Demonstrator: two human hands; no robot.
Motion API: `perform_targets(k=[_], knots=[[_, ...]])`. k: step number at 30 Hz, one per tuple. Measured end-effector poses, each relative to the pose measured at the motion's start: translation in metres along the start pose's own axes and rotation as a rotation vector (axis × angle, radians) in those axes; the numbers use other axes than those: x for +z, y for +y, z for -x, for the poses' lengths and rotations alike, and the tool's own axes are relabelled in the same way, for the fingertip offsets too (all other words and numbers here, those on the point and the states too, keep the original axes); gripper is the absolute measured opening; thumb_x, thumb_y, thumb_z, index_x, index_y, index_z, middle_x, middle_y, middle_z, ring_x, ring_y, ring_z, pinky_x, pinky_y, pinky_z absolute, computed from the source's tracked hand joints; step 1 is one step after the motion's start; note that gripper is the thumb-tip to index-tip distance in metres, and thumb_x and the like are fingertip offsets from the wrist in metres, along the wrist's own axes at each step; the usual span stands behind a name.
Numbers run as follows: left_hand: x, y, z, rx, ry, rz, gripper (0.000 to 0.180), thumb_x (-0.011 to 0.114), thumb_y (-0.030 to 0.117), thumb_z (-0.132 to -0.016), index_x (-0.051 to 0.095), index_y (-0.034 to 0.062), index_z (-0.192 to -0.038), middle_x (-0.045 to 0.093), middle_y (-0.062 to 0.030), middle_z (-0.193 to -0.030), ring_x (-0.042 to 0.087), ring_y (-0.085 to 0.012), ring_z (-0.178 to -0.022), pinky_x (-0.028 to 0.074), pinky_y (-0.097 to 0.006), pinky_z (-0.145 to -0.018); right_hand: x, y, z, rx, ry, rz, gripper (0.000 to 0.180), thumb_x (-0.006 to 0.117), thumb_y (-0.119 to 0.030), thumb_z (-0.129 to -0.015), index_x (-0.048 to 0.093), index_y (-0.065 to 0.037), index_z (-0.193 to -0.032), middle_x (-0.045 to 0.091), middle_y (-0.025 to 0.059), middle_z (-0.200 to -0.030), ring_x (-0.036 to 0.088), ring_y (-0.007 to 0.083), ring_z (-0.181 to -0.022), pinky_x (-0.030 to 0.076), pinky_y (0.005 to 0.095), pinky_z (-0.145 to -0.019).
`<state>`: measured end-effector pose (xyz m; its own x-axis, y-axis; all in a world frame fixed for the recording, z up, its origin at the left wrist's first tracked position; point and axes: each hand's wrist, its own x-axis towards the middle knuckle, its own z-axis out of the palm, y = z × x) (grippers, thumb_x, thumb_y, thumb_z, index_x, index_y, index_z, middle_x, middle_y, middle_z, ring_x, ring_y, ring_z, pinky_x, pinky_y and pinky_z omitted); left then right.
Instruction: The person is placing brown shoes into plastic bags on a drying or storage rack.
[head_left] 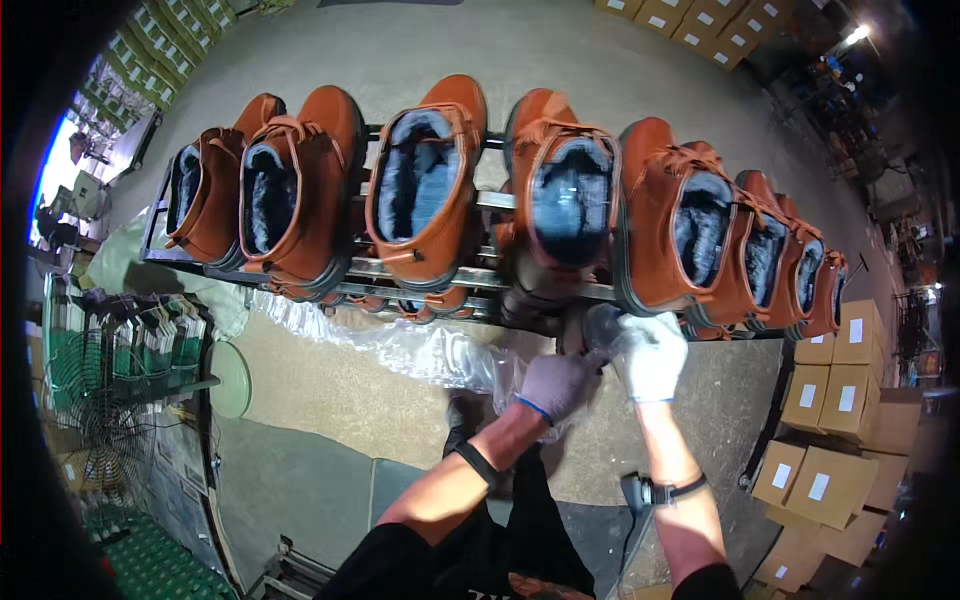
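My left hand (560, 387), in a greyish knit glove with a blue cuff, is closed just in front of the rack. Close beside it is my right hand (652, 356), in a glove washed white by light, its fingers curled and partly blurred. Between the two hands is a dark, rounded thing (601, 326), too smeared to name. Right above them stands a reddish-brown shoe (573, 245) with a blue-grey fleecy lining, also blurred. An orange-brown lace-up shoe (650, 220) stands to its right, and another shoe (462, 215) to its left.
Several more such shoes line the metal rack (490, 278), with others on a lower level. Clear plastic sheeting (430, 355) hangs below. A fan (95, 400) and a green round disc (231, 380) are at left. Cardboard boxes (830, 480) are stacked at right.
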<state>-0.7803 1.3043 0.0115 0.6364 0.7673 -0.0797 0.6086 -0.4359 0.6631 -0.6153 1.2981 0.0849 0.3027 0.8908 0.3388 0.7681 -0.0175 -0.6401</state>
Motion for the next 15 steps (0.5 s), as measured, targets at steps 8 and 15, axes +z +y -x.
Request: perform_targets(k=[8, 15], knots=[[0.006, -0.021, 0.005, -0.031, 0.006, 0.034, 0.025, 0.061, 0.025, -0.097, 0.069, 0.0075, -0.113, 0.074, -0.0202, -0.082, 0.074, -0.0422, -0.074, 0.057, -0.055, -0.062, 0.034, -0.023, 0.035, 0.076, 0.013, 0.200, 0.027, 0.070, -0.012, -0.093, 0.073, -0.003, -0.118, 0.075, 0.0194, -0.112, 0.071, 0.0389, -0.105, 0.052, 0.0487, -0.102], [0.005, -0.010, -0.019, -0.042, 0.148, -0.049, 0.017, 0.065, 0.021, -0.094, 0.075, 0.0083, -0.096, 0.075, -0.0194, -0.084, 0.074, -0.0421, -0.073, 0.059, -0.056, -0.065, 0.041, -0.010, -0.032, -0.247, -0.416, 0.402, 0.019, 0.064, -0.021, -0.101, 0.074, -0.006, -0.102, 0.075, 0.0191, -0.098, 0.072, 0.0426, -0.096, 0.053, 0.0504, -0.087]])
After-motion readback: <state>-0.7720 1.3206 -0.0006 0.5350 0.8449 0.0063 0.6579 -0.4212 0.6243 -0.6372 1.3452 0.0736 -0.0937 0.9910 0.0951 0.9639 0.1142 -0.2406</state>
